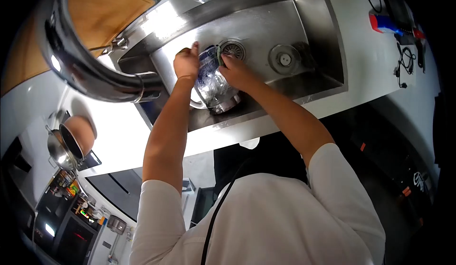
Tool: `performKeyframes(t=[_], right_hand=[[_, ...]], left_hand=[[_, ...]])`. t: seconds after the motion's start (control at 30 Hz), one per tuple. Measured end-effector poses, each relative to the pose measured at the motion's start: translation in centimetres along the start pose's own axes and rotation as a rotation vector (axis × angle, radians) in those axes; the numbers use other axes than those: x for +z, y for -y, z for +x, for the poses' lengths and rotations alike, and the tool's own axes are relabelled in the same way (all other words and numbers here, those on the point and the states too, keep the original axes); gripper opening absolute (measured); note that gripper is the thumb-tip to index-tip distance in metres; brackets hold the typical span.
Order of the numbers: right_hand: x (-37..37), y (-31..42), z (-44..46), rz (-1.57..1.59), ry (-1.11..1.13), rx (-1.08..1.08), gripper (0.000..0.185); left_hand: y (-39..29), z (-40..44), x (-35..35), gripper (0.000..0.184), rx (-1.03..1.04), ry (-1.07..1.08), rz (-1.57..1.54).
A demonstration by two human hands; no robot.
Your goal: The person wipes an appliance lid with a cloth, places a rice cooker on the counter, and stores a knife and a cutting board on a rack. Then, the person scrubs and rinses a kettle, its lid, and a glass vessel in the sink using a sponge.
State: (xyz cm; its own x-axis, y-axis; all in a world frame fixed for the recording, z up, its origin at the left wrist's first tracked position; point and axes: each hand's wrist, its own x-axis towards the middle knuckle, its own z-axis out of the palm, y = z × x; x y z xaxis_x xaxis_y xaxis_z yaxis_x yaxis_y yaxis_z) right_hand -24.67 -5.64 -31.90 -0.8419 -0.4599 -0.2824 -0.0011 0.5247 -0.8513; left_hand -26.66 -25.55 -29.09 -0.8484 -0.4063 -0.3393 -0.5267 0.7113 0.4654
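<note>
A blue patterned cloth [208, 68] with a greenish edge is stretched between my two hands over the sink. My left hand [186, 64] is closed at its left side, with a finger or thumb pointing up. My right hand [237, 73] pinches the greenish edge on the right. Just below the cloth, a shiny, clear-looking jug or kettle [219, 90] with a metal band at its base lies tilted in the sink, and a white curved handle [196, 99] shows on its left. Whether my fingers also touch the jug is hidden.
The steel sink [266, 20] has a drain [233, 50] and a round clear glass piece [284, 59] at right. A large chrome faucet [109, 80] arches close on the left. Pans [78, 134] stand on the left counter; cables [404, 65] lie on the right.
</note>
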Motion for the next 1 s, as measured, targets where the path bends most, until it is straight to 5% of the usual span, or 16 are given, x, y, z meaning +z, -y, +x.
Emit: performKeyframes(t=[0.1,0.2,0.23,0.33,0.43,0.53,0.77,0.87,0.9,1.0], right_hand=[[0.9,0.0,-0.9,0.030,0.004,0.042,0.038],[1.8,1.4,-0.3,0.019,0.018,0.085,0.041],[2.2,1.7,-0.1,0.006,0.034,0.111,0.044],[2.7,1.0,-0.3,0.055,0.005,0.146,0.050],[1.9,-0.7,-0.7,0.674,0.211,0.475,0.054],[2.7,-2.6,-1.5,0.788,0.140,0.556,0.051],[1.1,3.7,-3.7,0.126,0.096,0.158,0.058],[2.8,5.6,-4.3,-0.150,-0.010,0.129,0.062],[3.3,7.2,-5.5,-0.196,-0.040,0.135,0.063],[6.2,10.3,-8.4,-0.316,-0.209,0.148,0.067]], left_hand=[[0.9,0.3,-0.6,0.072,-0.121,0.025,-0.147],[-0.2,-0.6,0.4,0.072,0.253,-0.128,0.383],[-1.3,-1.3,0.2,0.072,0.174,-0.066,0.488],[-0.1,-0.7,-0.2,0.071,0.102,0.000,0.443],[0.6,0.1,-1.3,0.069,0.094,0.018,0.135],[1.1,0.5,-1.1,0.068,0.006,0.054,-0.144],[4.4,0.2,-1.6,0.063,-0.081,-0.034,-0.375],[4.9,-0.6,-0.7,0.062,0.199,-0.179,0.088],[4.8,-0.9,-0.3,0.062,0.336,-0.096,0.021],[2.2,-1.6,-1.6,0.064,0.121,-0.074,0.040]])
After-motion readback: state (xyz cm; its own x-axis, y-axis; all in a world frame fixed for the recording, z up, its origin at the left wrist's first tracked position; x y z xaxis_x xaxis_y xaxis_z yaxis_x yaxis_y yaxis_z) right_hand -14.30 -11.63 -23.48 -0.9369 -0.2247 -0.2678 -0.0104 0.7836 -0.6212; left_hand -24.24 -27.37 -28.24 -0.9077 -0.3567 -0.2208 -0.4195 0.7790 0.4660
